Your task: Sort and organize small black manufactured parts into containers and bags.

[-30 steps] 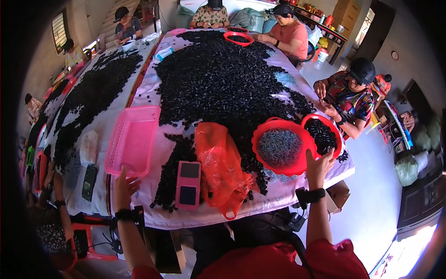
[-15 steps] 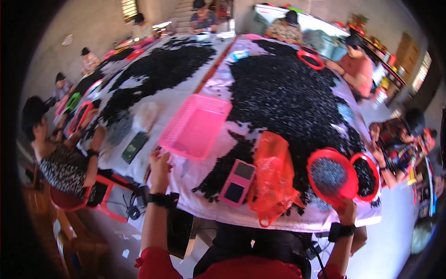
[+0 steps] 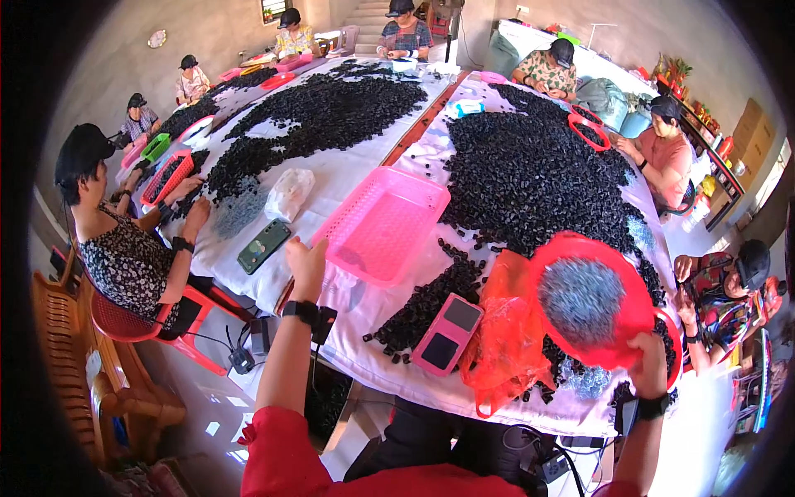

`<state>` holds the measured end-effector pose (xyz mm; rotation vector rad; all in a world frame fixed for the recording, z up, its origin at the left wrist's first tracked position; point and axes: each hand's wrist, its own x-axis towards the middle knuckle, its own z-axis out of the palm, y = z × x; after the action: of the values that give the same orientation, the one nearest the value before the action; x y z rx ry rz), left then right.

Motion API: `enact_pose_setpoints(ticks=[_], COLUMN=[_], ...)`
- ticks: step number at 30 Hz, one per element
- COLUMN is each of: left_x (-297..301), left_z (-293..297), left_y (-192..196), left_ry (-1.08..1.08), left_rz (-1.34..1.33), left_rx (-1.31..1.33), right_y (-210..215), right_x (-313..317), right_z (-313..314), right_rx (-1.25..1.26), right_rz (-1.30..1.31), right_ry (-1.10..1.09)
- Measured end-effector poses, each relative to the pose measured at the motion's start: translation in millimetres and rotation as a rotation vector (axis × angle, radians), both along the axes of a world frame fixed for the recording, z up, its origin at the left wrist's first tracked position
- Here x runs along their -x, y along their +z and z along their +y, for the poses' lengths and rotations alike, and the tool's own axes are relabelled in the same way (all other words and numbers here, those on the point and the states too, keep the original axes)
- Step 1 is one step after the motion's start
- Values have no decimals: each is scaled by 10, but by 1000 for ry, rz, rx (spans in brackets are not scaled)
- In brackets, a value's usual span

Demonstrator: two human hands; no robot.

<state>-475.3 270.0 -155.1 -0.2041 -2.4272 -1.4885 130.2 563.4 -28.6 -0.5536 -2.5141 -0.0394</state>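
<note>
Red round basin (image 3: 592, 302) of grey bits gripped at its rim by right hand (image 3: 648, 352); left hand (image 3: 308, 267), fingers wide, grasps pink tray (image 3: 383, 224) corner; likely mid-repositioning; next move needs steady tilt.

On the surface (image 3: 373, 298), a tray (image 3: 383, 222) lies left of a bowl (image 3: 590, 300); a phone (image 3: 448, 333) lies between, nearer.

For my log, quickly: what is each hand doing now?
Left hand: open, touching the edge of the pink plastic basket tray.
Right hand: closed, holding the round red plastic bowl.
</note>
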Motion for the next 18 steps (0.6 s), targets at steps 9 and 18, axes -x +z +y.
enact_pose_setpoints(ticks=[9, 18], left_x=[318, 1], left_z=[76, 578], left_y=[-197, 305], left_ry=[-149, -453], left_rz=[-45, -240], left_rx=[319, -271], right_y=[406, 200], right_x=[2696, 4253], right_z=[-6, 96], right_rx=[1692, 1470], right_rz=[369, 75], right_ry=[84, -68])
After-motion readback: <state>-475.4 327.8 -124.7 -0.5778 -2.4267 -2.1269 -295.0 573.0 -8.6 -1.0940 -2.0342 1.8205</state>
